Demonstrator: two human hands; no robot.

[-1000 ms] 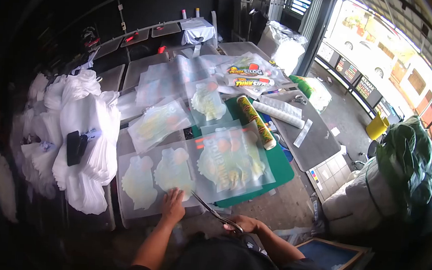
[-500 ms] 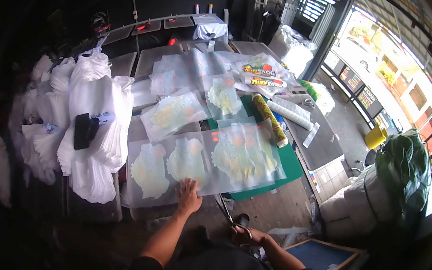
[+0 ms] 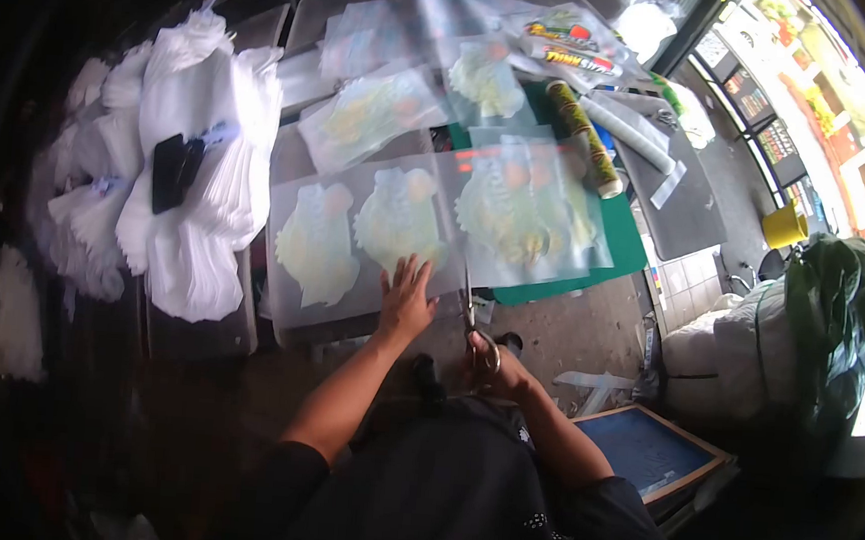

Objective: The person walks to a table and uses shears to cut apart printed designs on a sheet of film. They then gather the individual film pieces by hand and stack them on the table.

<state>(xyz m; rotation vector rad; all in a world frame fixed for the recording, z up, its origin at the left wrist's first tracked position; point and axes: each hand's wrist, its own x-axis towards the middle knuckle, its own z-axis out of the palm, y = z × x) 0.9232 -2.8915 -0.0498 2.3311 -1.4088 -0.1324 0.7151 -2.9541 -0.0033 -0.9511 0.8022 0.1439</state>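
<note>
My left hand point(image 3: 408, 300) lies flat with fingers spread on the lower part of a translucent sheet point(image 3: 348, 304). Two pale yellow-green printed shapes point(image 3: 316, 247) show on that sheet, side by side. In my right hand point(image 3: 504, 367) is a pair of scissors point(image 3: 469, 318), gripped by the handles. Their blades point away from me, at the sheet's near edge, just right of my left hand. To the right, another printed translucent sheet point(image 3: 527, 211) overlaps a green mat point(image 3: 621, 228).
White bundled plastic bags point(image 3: 192, 263) with a black phone point(image 3: 168, 173) stand at left. A yellow patterned roll point(image 3: 584, 140) and a clear roll point(image 3: 628, 133) lie at right. More printed sheets point(image 3: 373, 115) lie behind. A wood-framed blue screen point(image 3: 646, 450) sits low at right.
The view has tilted down. My right hand has brought the scissors forward, so the blades now reach the sheet's near edge. My left hand stays flat on the sheet.
</note>
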